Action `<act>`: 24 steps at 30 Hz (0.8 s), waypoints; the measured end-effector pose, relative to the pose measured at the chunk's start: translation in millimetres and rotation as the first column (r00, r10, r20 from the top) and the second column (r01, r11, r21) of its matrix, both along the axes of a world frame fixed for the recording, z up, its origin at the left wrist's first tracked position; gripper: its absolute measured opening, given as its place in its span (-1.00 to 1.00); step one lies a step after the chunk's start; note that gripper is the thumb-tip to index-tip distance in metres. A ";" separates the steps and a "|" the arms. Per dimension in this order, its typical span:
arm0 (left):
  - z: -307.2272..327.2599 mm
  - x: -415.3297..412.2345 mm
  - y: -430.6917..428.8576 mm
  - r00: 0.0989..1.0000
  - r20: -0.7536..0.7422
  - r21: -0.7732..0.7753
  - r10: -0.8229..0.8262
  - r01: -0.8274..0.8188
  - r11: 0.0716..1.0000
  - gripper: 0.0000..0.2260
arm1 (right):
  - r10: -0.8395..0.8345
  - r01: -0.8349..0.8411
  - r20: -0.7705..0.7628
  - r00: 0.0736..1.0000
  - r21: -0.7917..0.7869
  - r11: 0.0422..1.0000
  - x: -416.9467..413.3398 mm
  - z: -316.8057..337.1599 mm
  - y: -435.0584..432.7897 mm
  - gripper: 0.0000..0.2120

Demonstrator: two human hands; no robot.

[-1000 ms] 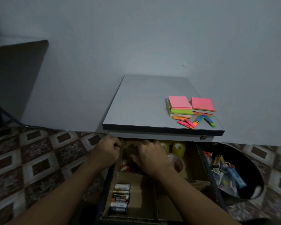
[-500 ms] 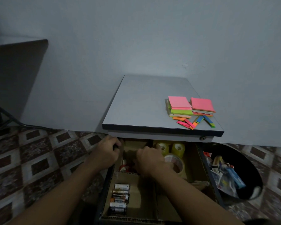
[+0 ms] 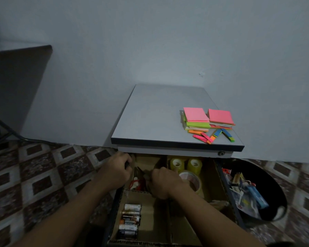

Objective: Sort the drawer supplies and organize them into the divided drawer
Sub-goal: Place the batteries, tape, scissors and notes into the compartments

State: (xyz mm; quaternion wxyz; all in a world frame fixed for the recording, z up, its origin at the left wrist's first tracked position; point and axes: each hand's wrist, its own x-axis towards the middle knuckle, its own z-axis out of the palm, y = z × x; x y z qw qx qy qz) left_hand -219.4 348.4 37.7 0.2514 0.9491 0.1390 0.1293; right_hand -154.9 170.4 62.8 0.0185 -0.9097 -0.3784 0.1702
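Over the last second the right hand point(image 3: 163, 183) has drawn back toward the person from under the cabinet's front edge, so the two yellowish translucent tape rolls point(image 3: 176, 164) at the back now show whole. The left hand point(image 3: 114, 172) has hardly moved. It still has its fingers curled round the left rim of the open dark-framed drawer with brown cardboard dividers point(image 3: 211, 177). The right hand's fingers bend down into the back-left compartment, and whether they grasp anything there is hidden.

In that compartment lie a small red-and-white item point(image 3: 136, 182) and something dark, both too dim to name. The back-right compartment holds the yellowish rolls and, just nearer, a larger clear tape roll point(image 3: 192, 181) lying flat beside the right hand. A row of cylindrical batteries point(image 3: 130, 220) lies side by side in the near-left compartment.

The drawer juts from under a grey laminate cabinet top point(image 3: 155, 118). Two pink-topped stacks of neon sticky notes point(image 3: 196, 115) sit on its right side, with loose coloured paper strips point(image 3: 212, 137) scattered just in front. To the right, on the brown-and-grey patterned floor tiles point(image 3: 43, 175), sits a round black bin point(image 3: 275, 191) holding packets. The wall point(image 3: 150, 41) is pale grey — the light is dim.
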 end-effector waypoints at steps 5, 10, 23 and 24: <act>16.2 -3.6 -7.5 0.992 -0.126 0.028 -0.018 0.022 0.999 -0.84 | -0.028 0.016 0.062 0.998 0.187 0.982 0.5 -7.2 -7.5 -0.80; 42.8 -8.8 -20.6 0.973 -0.232 0.040 0.002 0.008 0.999 -0.90 | -0.040 0.008 0.097 0.994 0.306 0.952 2.8 -3.9 -16.2 -0.82; 121.5 10.4 -63.2 0.993 -0.106 -0.060 -0.059 0.053 0.997 -0.87 | -0.113 0.220 -0.211 0.971 0.601 0.768 9.1 62.4 -52.7 -0.89; 128.9 15.3 -68.0 0.997 -0.061 -0.077 -0.057 0.052 0.996 -0.87 | -0.118 0.218 -0.199 0.973 0.618 0.755 13.9 69.7 -56.2 -0.88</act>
